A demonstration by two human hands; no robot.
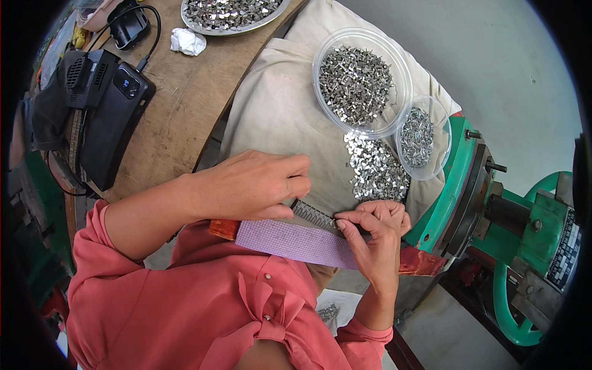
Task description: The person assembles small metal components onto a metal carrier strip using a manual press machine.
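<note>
A narrow, comb-like metal rack (313, 214) holding a row of small parts lies along the far edge of a lilac textured pad (290, 240). My left hand (253, 185) is at the rack's left end, fingers curled and thumb beside it; whether anything is in those fingers is hidden. At the rack's right end, the thumb and forefinger of my right hand (377, 231) pinch a small shiny metal piece. Just beyond that hand, a pile of small flat metal pieces (377, 168) is spread on the beige cloth (265, 117).
A clear round tub (356, 83) of metal clips and a smaller clear tub (418, 139) of thin metal pieces stand beyond the pile. Green machinery (453, 185) borders the right. On the wooden table (191, 92) are a black power bank (117, 123), crumpled tissue (188, 42) and a metal dish (234, 28).
</note>
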